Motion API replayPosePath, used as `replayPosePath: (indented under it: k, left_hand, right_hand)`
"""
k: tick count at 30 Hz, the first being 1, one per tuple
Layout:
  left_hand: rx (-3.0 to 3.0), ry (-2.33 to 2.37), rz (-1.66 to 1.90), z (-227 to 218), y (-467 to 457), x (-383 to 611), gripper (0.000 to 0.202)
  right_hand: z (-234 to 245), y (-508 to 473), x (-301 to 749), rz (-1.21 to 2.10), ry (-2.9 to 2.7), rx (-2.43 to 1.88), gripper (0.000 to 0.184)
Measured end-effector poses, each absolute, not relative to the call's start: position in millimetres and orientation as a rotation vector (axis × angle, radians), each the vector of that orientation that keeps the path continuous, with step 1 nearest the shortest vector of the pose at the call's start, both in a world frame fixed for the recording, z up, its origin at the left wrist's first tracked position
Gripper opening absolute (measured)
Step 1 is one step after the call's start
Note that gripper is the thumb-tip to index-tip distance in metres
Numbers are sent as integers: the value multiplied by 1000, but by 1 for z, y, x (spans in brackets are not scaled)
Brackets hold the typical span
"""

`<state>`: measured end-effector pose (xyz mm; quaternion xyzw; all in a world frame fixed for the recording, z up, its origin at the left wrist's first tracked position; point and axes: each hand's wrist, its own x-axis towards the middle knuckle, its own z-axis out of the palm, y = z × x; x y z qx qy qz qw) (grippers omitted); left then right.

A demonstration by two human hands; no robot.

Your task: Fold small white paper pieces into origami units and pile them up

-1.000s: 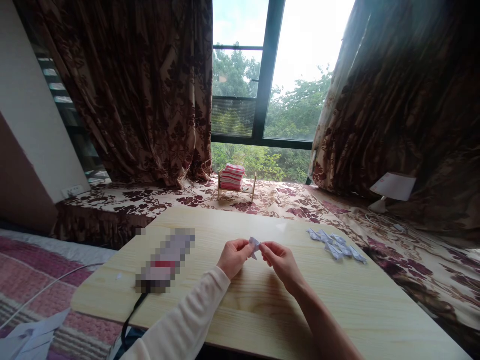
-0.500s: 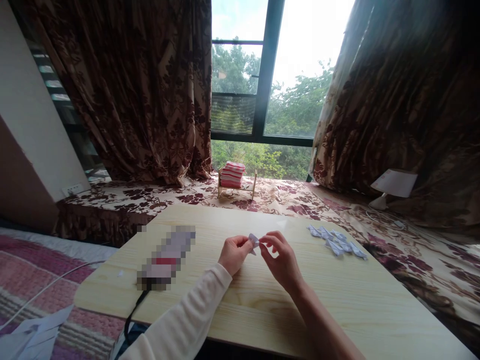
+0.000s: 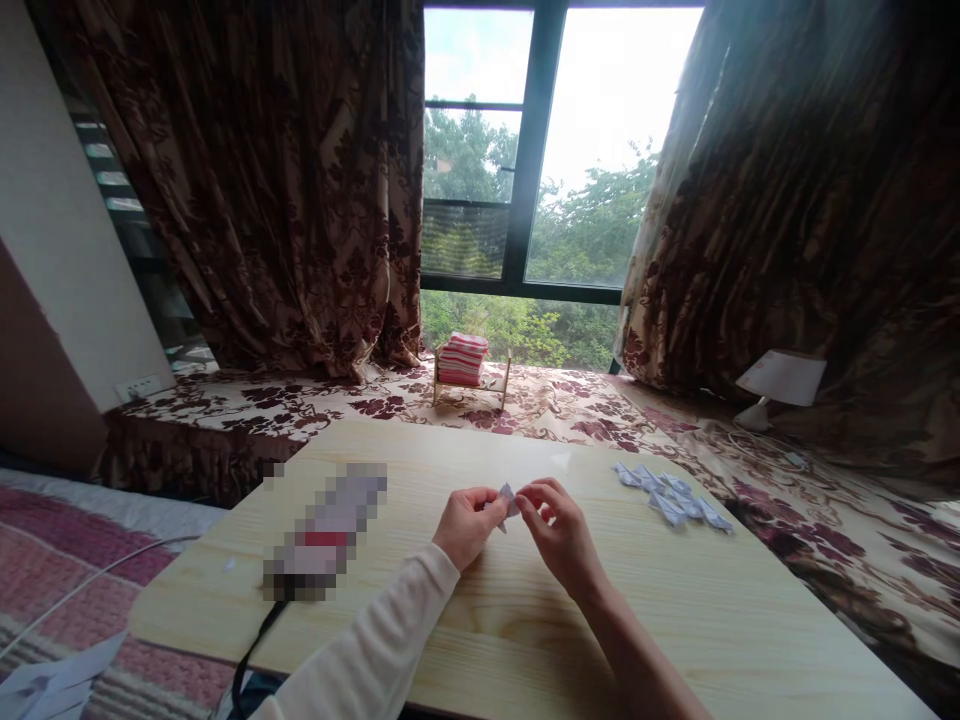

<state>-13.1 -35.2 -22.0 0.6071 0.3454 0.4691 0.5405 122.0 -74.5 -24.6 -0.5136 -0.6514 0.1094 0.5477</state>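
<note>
A small folded piece of white paper [image 3: 509,504] is held up over the middle of the wooden table [image 3: 420,640]. My left hand [image 3: 469,528] pinches it from the left between thumb and fingers. From the other side, my right hand [image 3: 559,535] has its thumb and fingertips closed on the paper's right edge. Fingers cover part of the paper, so its full shape is hidden. Several folded white paper pieces [image 3: 671,495] lie in a loose cluster toward the table's right end.
A blurred-out object [image 3: 326,535] with a black strap lies on the table's left part, near a paper scrap [image 3: 229,565]. Beyond the table, a small rack [image 3: 472,393] bears striped cloths [image 3: 463,358]; a lamp [image 3: 780,380] stands right. Paper sheets [image 3: 64,680] lie lower left.
The view has shifted slightly, so everything sits a little lower. My right fingers have come closer to my left hand, and the paper between them has turned somewhat.
</note>
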Motion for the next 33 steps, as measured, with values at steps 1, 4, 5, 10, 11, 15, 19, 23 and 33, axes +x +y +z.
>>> replayPosePath:
  k: [1, 4, 5, 10, 11, 15, 19, 23, 33]
  left_hand:
    - [1436, 824, 1113, -22, -35, -13, 27]
    - [1407, 843, 1119, -23, -35, -12, 26]
    - [1398, 849, 1123, -23, -34, -12, 26]
    - [1377, 854, 1123, -25, -32, -12, 23]
    - [1376, 853, 1122, -25, -32, -12, 22]
    - [1364, 852, 1122, -25, -32, -12, 21]
    - [1343, 848, 1116, -24, -32, -12, 23]
    - [1337, 844, 1105, -25, -31, -12, 26]
    - [1381, 909, 1127, -24, -35, -12, 20]
  right_hand:
    - [-25, -74, 122, 267, -1541, -1218, 22]
    - [-26, -74, 124, 281, -1531, -1219, 24]
    - [-26, -75, 125, 281, -1526, -1218, 24]
    - [-25, -76, 126, 235, -1561, -1206, 15]
    - [-24, -77, 125, 218, -1581, -1203, 14]
    - [-24, -78, 125, 148, -1659, -1198, 11]
    - [-24, -80, 128, 108, -1688, -1205, 13]
    - [-24, -81, 128, 122, -1692, -1206, 14]
    - [-25, -77, 127, 377, -1490, -1257, 27]
